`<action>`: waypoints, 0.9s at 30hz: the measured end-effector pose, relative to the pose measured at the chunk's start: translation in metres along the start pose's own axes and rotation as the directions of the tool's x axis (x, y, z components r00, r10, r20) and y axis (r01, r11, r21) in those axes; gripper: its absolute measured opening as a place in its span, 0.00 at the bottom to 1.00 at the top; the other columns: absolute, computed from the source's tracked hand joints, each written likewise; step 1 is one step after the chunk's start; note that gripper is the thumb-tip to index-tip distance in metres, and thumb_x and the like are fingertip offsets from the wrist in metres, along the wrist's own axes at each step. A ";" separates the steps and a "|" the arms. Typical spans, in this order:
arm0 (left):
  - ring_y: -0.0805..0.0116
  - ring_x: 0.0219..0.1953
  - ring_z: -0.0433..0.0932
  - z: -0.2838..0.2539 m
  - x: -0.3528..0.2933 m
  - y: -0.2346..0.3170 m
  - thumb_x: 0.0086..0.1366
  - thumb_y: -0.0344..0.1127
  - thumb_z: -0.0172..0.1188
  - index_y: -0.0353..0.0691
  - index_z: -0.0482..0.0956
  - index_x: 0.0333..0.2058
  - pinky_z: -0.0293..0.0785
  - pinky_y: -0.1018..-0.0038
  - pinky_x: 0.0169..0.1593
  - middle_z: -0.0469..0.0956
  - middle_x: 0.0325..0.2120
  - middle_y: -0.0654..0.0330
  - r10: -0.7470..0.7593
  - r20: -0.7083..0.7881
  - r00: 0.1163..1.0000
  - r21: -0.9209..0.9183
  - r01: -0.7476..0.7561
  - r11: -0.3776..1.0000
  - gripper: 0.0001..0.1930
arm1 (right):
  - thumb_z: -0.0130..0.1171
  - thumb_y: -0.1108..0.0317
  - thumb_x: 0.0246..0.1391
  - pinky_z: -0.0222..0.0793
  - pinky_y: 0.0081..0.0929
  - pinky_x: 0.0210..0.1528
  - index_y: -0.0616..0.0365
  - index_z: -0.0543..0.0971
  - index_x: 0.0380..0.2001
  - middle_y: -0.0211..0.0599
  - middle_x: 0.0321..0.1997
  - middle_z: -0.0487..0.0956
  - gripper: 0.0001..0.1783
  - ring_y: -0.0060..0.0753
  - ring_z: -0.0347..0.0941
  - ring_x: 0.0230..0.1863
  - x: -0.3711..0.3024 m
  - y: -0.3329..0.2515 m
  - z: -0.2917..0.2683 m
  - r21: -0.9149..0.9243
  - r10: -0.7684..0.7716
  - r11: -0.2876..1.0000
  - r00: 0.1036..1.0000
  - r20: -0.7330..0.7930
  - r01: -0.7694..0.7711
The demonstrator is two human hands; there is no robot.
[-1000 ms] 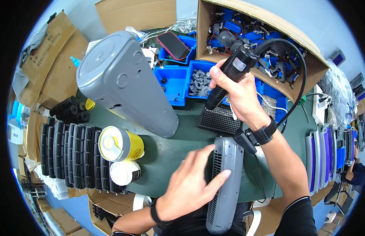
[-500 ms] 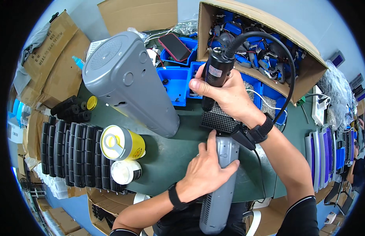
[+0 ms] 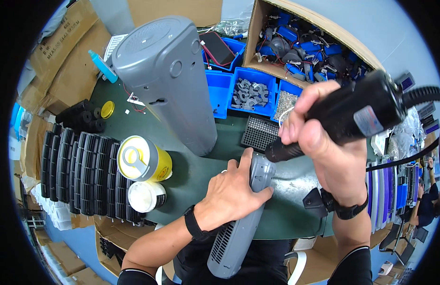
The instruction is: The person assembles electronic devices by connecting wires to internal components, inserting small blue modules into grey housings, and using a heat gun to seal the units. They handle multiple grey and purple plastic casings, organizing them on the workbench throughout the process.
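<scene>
In my right hand [image 3: 334, 147] is a corded black electric screwdriver [image 3: 348, 116], tilted almost sideways. Its narrow end points left, at the far end of a long grey plastic housing [image 3: 236, 244] with slotted vents. Whether the bit touches the housing cannot be made out. My left hand [image 3: 232, 194] grips that housing near its far end, thumb on the right and fingers across the top. The housing slants toward my body over the table's front edge. Just beyond it lies a black perforated screw tray [image 3: 261, 134].
A tall grey casing [image 3: 184, 104] stands left of centre. Left of my hands are a yellow-lidded tub [image 3: 158, 161], a white-lidded jar [image 3: 144, 197] and a row of black ribbed parts [image 3: 82, 175]. Blue bins [image 3: 253, 80] and a carton of blue-and-grey components [image 3: 258, 38] are behind.
The screwdriver has swung from upright over the screw tray to a sideways tilt, nearer and to the right. The housing and my left hand have shifted slightly left. The view has moved too.
</scene>
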State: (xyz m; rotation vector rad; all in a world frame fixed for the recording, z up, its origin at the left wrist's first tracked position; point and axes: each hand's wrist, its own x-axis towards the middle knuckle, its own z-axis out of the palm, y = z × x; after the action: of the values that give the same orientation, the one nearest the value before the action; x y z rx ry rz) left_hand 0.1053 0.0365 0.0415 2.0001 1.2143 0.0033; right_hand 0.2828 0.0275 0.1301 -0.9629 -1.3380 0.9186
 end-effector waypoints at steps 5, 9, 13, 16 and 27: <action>0.32 0.44 0.83 0.002 -0.001 -0.002 0.57 0.58 0.68 0.33 0.54 0.73 0.80 0.49 0.51 0.77 0.47 0.30 -0.005 -0.019 1.000 -0.035 0.004 0.999 0.53 | 0.75 0.51 0.57 0.74 0.35 0.49 0.59 0.72 0.48 0.34 0.32 0.76 0.30 0.30 0.75 0.36 -0.016 0.002 0.000 0.037 0.062 0.997 0.998 -0.015 -0.062; 0.32 0.43 0.82 0.003 -0.002 -0.003 0.57 0.59 0.68 0.40 0.56 0.73 0.79 0.48 0.51 0.78 0.45 0.34 -0.011 -0.058 0.998 -0.061 0.007 0.998 0.51 | 0.75 0.51 0.57 0.74 0.36 0.49 0.59 0.72 0.48 0.34 0.32 0.76 0.30 0.30 0.75 0.37 -0.018 0.005 -0.002 0.019 0.066 0.998 0.997 -0.027 -0.065; 0.32 0.44 0.83 0.003 -0.002 -0.004 0.57 0.59 0.68 0.41 0.56 0.73 0.79 0.48 0.51 0.78 0.45 0.34 -0.017 -0.053 0.998 -0.053 0.014 0.999 0.51 | 0.79 0.63 0.51 0.76 0.27 0.43 0.60 0.77 0.44 0.32 0.34 0.79 0.23 0.24 0.77 0.36 -0.018 0.012 0.002 0.118 0.075 0.991 0.995 -0.073 -0.066; 0.32 0.44 0.83 0.003 -0.002 -0.005 0.57 0.59 0.68 0.42 0.56 0.73 0.79 0.48 0.51 0.78 0.45 0.33 -0.012 -0.053 0.998 -0.064 0.009 0.998 0.51 | 0.79 0.57 0.53 0.75 0.32 0.46 0.59 0.74 0.45 0.33 0.33 0.78 0.27 0.27 0.76 0.36 -0.019 0.012 0.000 0.087 0.086 0.993 0.996 -0.036 -0.083; 0.33 0.45 0.84 0.016 0.006 -0.014 0.56 0.56 0.68 0.30 0.55 0.73 0.81 0.51 0.50 0.77 0.46 0.30 0.078 -0.060 0.995 0.005 -0.078 0.997 0.54 | 0.83 0.67 0.47 0.77 0.32 0.44 0.59 0.73 0.42 0.35 0.32 0.79 0.27 0.30 0.79 0.36 -0.022 0.011 0.009 -0.021 0.061 0.998 0.994 0.086 -0.060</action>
State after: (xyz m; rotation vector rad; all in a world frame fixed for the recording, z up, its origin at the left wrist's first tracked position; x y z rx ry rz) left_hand 0.1037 0.0348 0.0196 2.0615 1.1737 0.1013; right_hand 0.2734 0.0111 0.1125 -0.9921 -1.3986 1.0054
